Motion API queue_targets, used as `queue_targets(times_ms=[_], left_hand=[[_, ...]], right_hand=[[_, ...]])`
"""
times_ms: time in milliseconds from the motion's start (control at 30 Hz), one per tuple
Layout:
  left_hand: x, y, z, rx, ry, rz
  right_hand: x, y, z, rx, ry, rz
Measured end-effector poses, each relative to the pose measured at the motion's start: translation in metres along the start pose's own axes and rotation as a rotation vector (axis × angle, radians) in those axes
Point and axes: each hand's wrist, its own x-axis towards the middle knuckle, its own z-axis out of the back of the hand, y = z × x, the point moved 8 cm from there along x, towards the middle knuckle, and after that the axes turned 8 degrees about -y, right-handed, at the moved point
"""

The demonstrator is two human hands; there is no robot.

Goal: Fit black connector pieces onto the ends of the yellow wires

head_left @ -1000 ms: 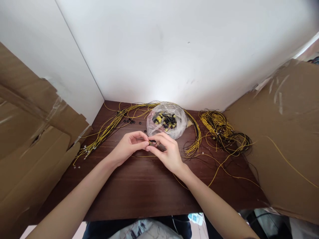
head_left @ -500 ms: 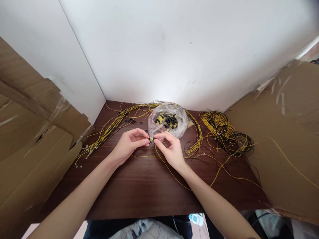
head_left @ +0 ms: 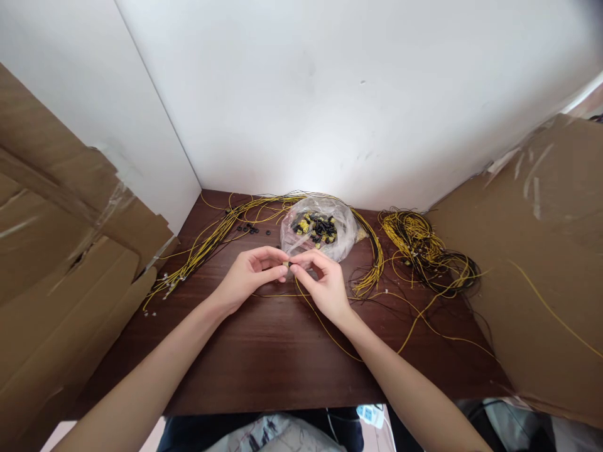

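My left hand (head_left: 249,276) and my right hand (head_left: 323,282) meet fingertip to fingertip above the dark wooden table (head_left: 264,358). Between them they pinch a small black and yellow connector (head_left: 287,264). A yellow wire (head_left: 325,326) runs from my right hand's fingers down across the table toward me. Just behind the hands lies a clear plastic bag (head_left: 318,232) holding several black and yellow connectors.
A long bundle of yellow wires (head_left: 211,238) curves along the table's back left. A tangled coil of yellow and black wires (head_left: 424,251) lies at the right. A few small black rings (head_left: 252,230) sit near the back. Cardboard sheets (head_left: 61,263) flank both sides (head_left: 532,263).
The right hand's fingers have shifted from over the connector to pinching it at the tip, and the yellow wire now hangs in a loop below that hand. The view has drifted slightly.
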Motion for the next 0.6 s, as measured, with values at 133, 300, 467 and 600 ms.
queue_targets(times_ms=[133,300,467,600], left_hand=[[-0.001,-0.002,-0.001,0.053,-0.004,-0.019],[0.000,-0.004,0.003,0.073,-0.023,-0.017],[0.001,-0.016,0.010,0.250,-0.040,-0.131],[-0.002,-0.035,0.016,0.459,-0.076,-0.282]], right_hand=[[-0.002,0.002,-0.001,0.000,0.011,0.000],[0.001,0.008,0.005,-0.037,-0.026,0.051],[0.000,0.031,0.012,-0.046,-0.138,0.081],[-0.020,0.082,0.015,0.098,-0.205,0.037]])
